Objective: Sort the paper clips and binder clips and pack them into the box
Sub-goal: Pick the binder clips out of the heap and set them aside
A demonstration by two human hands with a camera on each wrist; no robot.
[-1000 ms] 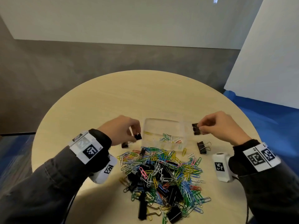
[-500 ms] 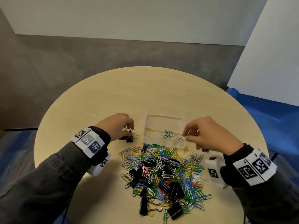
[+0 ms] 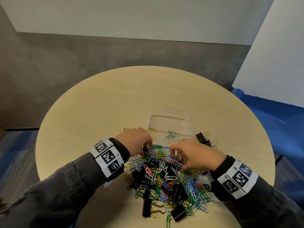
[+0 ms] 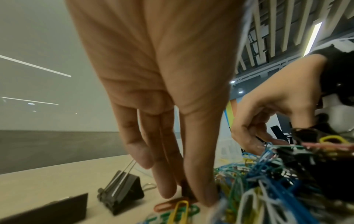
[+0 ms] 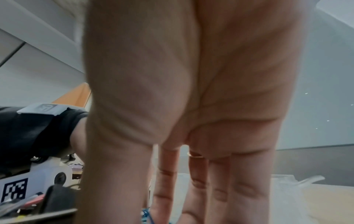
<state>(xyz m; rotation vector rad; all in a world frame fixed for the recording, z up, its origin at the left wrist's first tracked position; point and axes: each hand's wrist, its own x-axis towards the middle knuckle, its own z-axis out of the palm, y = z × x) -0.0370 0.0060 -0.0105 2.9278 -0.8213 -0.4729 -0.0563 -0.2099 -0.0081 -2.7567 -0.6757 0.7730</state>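
Head view: left hand (image 3: 134, 140) pinches a small black binder clip (image 3: 145, 149) at the heap of coloured paper clips (image 3: 166, 175); right hand (image 3: 192, 155) fingertips buried there, grasp unclear. Clear plastic box (image 3: 169, 124) behind.

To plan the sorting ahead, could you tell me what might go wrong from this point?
1. The paper clips in the pile lie tangled over black binder clips; whatever the right hand lifts may drag a mixed clump along.
2. The clear box sits right beside the pile, just beyond both hands; a hand could nudge it.
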